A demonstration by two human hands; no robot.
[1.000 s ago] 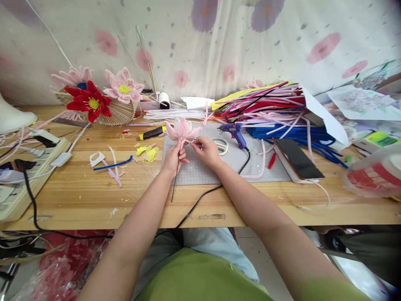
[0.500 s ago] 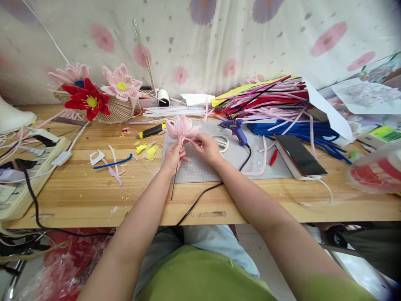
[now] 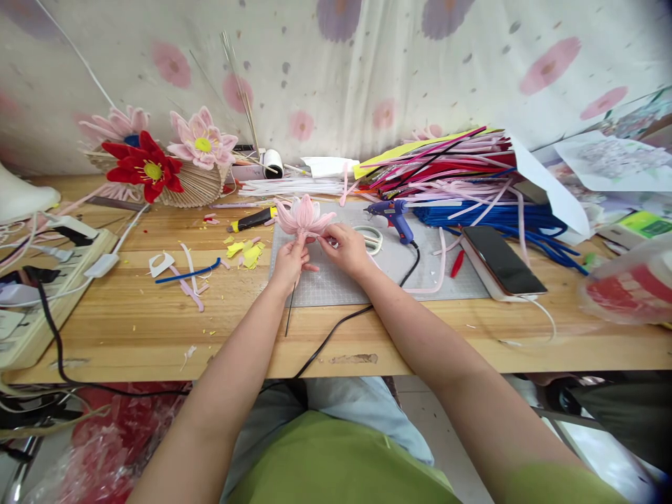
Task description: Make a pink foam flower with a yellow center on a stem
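Observation:
A pink pipe-cleaner flower [image 3: 303, 215] is held upright over the grey cutting mat [image 3: 336, 290]. My left hand [image 3: 290, 266] is closed around the flower's base, and its thin dark stem [image 3: 290, 311] sticks out below toward me. At the right side of that base, my right hand [image 3: 346, 250] pinches a pink pipe cleaner [image 3: 439, 269], which appears to run under the wrist and curve across the mat. What the fingertips grip is partly hidden. Just beyond my right hand lie white-handled scissors [image 3: 374, 239], blades hidden.
A blue glue gun [image 3: 395, 217] rests on the mat, its black cord [image 3: 336, 332] crossing the table edge. Pipe-cleaner bundles [image 3: 446, 168] lie behind. A phone [image 3: 504, 259] is at right, a utility knife [image 3: 253, 219] and finished red flower [image 3: 144, 168] left, beside a power strip [image 3: 78, 280].
Almost nothing differs. Both hands keep the same hold on the flower and the pipe cleaner, and the whole view has shifted very slightly.

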